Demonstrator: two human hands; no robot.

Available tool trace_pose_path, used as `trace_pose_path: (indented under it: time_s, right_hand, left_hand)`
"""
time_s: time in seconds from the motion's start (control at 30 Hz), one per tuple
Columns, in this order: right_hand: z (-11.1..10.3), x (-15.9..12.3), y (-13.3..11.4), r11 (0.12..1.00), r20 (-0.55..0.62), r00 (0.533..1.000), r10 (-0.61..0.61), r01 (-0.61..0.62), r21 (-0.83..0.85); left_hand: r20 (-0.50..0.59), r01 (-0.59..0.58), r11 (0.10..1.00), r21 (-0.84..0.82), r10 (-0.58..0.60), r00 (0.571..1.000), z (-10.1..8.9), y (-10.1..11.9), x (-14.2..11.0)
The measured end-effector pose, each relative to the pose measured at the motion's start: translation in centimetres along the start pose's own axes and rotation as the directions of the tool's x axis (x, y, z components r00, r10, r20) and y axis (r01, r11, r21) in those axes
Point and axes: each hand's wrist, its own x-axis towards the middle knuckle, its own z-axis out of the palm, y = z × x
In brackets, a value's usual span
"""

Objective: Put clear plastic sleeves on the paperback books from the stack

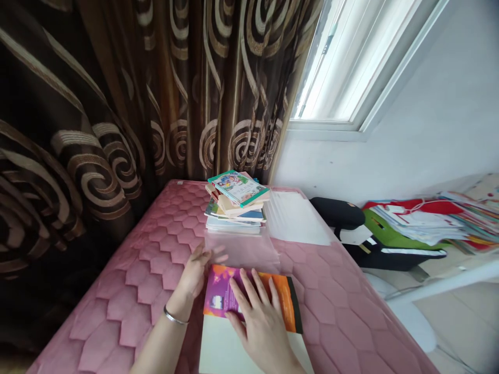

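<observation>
A purple and orange book (286, 298) lies flat on a pink quilted surface (156, 259). My right hand (259, 317) rests on its cover, fingers spread flat. My left hand (198, 270), with a thin bracelet at the wrist, touches the book's upper left corner and the edge of a clear plastic sleeve (244, 250), fingers stretched out. Part of the sleeve lies over the top of the book. A pale sheet or board (218, 353) lies under the book's near edge.
A stack of several books (236, 202) stands beyond the sleeve, and more clear sleeves (296, 218) lie to its right. A dark patterned curtain (117, 104) hangs behind. At the right are a black chair (343, 215), piled papers (429, 218) and a window (351, 62).
</observation>
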Motion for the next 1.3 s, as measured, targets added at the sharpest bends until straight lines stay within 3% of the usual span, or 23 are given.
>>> trace_pose_path:
  time_s: [0.3, 0.47, 0.67, 0.73, 0.8, 0.9, 0.97, 1.03, 1.13, 1.2, 1.3]
  right_hand:
    - [0.0, -0.1, -0.4, 0.997, 0.004, 1.0, 0.019, -0.019, 0.077]
    - [0.9, 0.0, -0.6, 0.997, 0.0, 1.0, 0.031, -0.031, 0.075]
    - [0.2, 0.7, -0.4, 0.988, 0.034, 0.999, 0.032, -0.036, 0.149]
    - [-0.5, 1.1, 0.7, 0.974, 0.035, 0.995, 0.091, -0.096, 0.203]
    - [-0.8, 1.4, 2.5, 0.938, -0.002, 0.969, 0.246, -0.238, 0.254]
    - [-0.3, 1.6, 5.9, 0.779, -0.019, 0.85, 0.527, -0.474, 0.41]
    - [0.5, 1.6, 8.0, 0.57, 0.14, 0.756, 0.639, -0.588, 0.574]
    - [1.2, 1.5, 9.4, 0.305, 0.343, 0.687, 0.64, -0.637, 0.708]
    - [1.8, 1.4, 9.9, 0.013, 0.478, 0.669, 0.569, -0.589, 0.808]
    - [1.9, 1.5, 9.7, -0.07, 0.478, 0.678, 0.559, -0.536, 0.841]
    - [2.0, 1.6, 9.5, -0.11, 0.457, 0.688, 0.563, -0.486, 0.867]
  left_hand:
    - [-0.032, -0.048, 0.999, 0.002, 0.048, 0.998, -0.1, -0.3, 0.3]
    - [0.044, -0.081, 0.997, -0.02, 0.082, 0.996, -0.4, -0.8, -0.9]
    - [0.21, -0.211, 0.963, 0.17, 0.174, 0.962, -1.6, -1.8, -1.5]
    - [0.213, -0.217, 0.962, 0.164, 0.18, 0.96, -1.9, -2.0, -1.3]
    - [0.196, -0.217, 0.963, 0.161, 0.184, 0.963, -1.9, -2.2, -1.1]
    - [0.17, -0.211, 0.96, 0.183, 0.18, 0.969, -1.7, -2.2, -1.1]
    - [0.152, -0.196, 0.961, 0.196, 0.167, 0.974, -1.6, -2.1, -1.2]
    - [0.141, -0.186, 0.96, 0.21, 0.159, 0.977, -1.6, -2.0, -1.3]
    - [0.132, -0.183, 0.953, 0.242, 0.155, 0.979, -1.5, -2.0, -1.4]
    - [0.116, -0.196, 0.941, 0.275, 0.169, 0.979, -1.4, -2.0, -1.5]
    - [0.065, -0.209, 0.911, 0.354, 0.2, 0.978, -1.1, -2.0, -1.5]
